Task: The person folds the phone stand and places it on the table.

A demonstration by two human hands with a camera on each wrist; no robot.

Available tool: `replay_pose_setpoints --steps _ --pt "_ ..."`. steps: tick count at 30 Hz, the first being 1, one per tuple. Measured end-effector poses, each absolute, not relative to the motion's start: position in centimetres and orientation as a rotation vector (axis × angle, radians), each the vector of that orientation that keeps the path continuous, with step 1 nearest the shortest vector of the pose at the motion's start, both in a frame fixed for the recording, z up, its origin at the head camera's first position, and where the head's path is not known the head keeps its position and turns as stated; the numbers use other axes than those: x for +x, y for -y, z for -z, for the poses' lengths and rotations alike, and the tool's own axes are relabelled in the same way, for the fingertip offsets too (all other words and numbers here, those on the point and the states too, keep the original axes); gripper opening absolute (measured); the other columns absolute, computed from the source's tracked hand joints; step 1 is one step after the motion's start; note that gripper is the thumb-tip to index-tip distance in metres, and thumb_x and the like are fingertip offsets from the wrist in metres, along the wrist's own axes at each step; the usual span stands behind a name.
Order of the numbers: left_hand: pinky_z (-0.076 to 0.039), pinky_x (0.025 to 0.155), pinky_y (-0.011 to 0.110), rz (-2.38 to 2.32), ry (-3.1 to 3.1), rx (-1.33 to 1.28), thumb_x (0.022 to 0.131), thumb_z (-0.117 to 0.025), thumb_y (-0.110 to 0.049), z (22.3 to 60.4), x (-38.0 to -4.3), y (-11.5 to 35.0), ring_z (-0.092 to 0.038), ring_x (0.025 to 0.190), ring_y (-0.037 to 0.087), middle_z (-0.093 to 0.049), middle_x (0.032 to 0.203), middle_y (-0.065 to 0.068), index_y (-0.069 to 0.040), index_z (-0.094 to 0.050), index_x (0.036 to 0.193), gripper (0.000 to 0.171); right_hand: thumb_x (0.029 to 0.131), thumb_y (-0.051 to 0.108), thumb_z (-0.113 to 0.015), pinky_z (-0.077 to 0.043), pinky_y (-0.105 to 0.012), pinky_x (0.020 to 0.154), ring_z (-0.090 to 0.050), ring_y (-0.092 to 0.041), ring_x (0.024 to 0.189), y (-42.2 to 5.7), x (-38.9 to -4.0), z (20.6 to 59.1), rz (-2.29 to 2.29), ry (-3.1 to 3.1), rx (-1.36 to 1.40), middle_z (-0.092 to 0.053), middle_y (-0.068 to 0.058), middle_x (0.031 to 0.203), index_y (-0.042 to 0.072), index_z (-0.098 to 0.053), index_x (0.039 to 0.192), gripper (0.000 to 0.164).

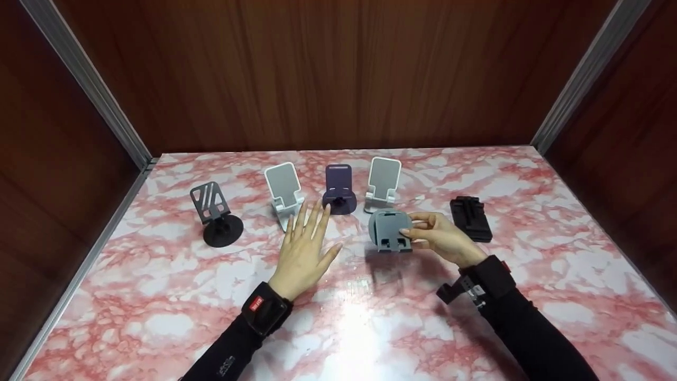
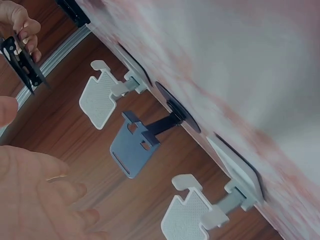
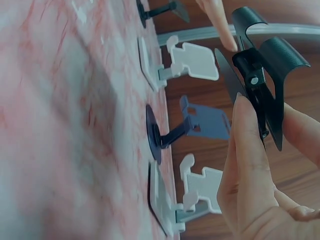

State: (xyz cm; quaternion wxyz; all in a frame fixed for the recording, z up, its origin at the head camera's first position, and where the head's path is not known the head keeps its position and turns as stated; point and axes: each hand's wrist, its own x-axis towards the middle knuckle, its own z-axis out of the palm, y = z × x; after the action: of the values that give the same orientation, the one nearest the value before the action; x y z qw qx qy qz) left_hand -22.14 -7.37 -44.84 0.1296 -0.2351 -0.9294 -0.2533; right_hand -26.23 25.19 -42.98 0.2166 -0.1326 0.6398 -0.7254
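My right hand (image 1: 449,239) pinches a folded grey phone stand (image 1: 391,228) with a round base, thumb on its front plate. The stand is held above the table, its shadow falling below it. In the right wrist view the stand (image 3: 252,75) shows its two curved lips and hinge, looking dark there. My left hand (image 1: 302,256) hovers with straight, spread fingers and holds nothing. Its fingertips overlap the base of a white phone stand (image 1: 284,182) in the head view; whether they touch it I cannot tell. Beside them stands a purple phone stand (image 1: 339,179) on a round base.
Another white phone stand (image 1: 384,177) stands behind the held one. A dark slotted phone stand (image 1: 223,232) is at the left, and a folded black stand (image 1: 470,219) lies at the right. Wood-grain panels (image 1: 338,74) enclose the marbled table (image 1: 158,286) at the back and sides.
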Motion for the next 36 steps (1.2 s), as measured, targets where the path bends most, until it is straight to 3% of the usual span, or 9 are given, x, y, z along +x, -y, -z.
replay_pose_setpoints --steps 8,19,24,36 --pt "-0.02 0.132 0.073 0.666 2.744 -0.645 0.112 -0.062 -0.031 45.1 -21.5 8.7 -0.024 0.163 0.056 -0.035 0.174 0.032 0.009 -0.039 0.167 0.072 0.108 -0.006 -0.066 -0.066 -0.024 0.086 -0.076 -0.01 0.094 -26.6 -26.8 43.2 2.027 -1.758 -0.331 -0.082 -0.002 0.107 0.01 -0.079 0.119 0.024" --pt "-0.021 0.132 0.074 0.678 2.744 -0.602 0.111 -0.063 -0.028 45.4 -20.8 10.2 -0.026 0.163 0.055 -0.033 0.175 0.032 0.009 -0.041 0.166 0.069 0.107 -0.006 -0.066 -0.067 -0.024 0.084 -0.079 -0.013 0.095 -28.5 -27.6 43.1 2.011 -1.835 -0.255 -0.082 -0.004 0.105 0.002 -0.077 0.124 0.022" --pt "-0.019 0.133 0.072 0.693 2.772 -0.566 0.112 -0.063 -0.028 45.3 -20.5 10.8 -0.025 0.163 0.054 -0.032 0.176 0.031 0.008 -0.039 0.167 0.07 0.107 -0.01 -0.063 -0.067 -0.026 0.089 -0.079 -0.014 0.096 -29.1 -27.8 43.0 2.022 -1.854 -0.218 -0.082 -0.006 0.106 -0.007 -0.071 0.13 0.025" --pt "-0.018 0.133 0.072 0.689 2.755 -0.547 0.111 -0.065 -0.026 45.5 -20.2 11.8 -0.024 0.163 0.055 -0.034 0.174 0.033 0.009 -0.041 0.166 0.07 0.109 -0.007 -0.061 -0.066 -0.023 0.085 -0.076 -0.009 0.093 -30.0 -28.3 42.9 1.975 -1.987 -0.159 -0.076 -0.002 0.105 -0.02 -0.052 0.145 0.04"
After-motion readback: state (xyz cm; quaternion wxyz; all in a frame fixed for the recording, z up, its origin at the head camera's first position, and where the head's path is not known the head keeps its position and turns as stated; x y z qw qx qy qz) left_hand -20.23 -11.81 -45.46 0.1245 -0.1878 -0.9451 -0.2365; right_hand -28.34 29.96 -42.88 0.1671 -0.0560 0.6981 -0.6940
